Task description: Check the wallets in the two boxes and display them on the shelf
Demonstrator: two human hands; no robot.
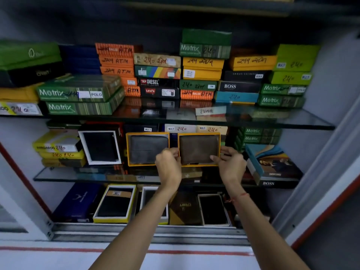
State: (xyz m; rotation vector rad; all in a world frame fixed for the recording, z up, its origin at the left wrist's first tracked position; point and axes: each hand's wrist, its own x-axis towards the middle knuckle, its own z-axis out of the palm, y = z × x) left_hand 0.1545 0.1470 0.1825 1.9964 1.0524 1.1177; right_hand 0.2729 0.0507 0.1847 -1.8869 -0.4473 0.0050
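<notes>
Both hands, left hand (pixel 168 162) at nine o'clock and right hand (pixel 230 162) at three, pinch the light, stiff orange-rimmed open box (pixel 199 150) holding a brown leather wallet (pixel 197 148).

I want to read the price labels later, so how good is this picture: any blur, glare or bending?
Head view: wide-angle bending curves the glass shelf edges and cabinet sides; the top is dim; box reflections glare on the glass; corners are soft. The left hand and right hand on the brown wallet box look slightly blurred; large handwritten prices stay readable.
</notes>
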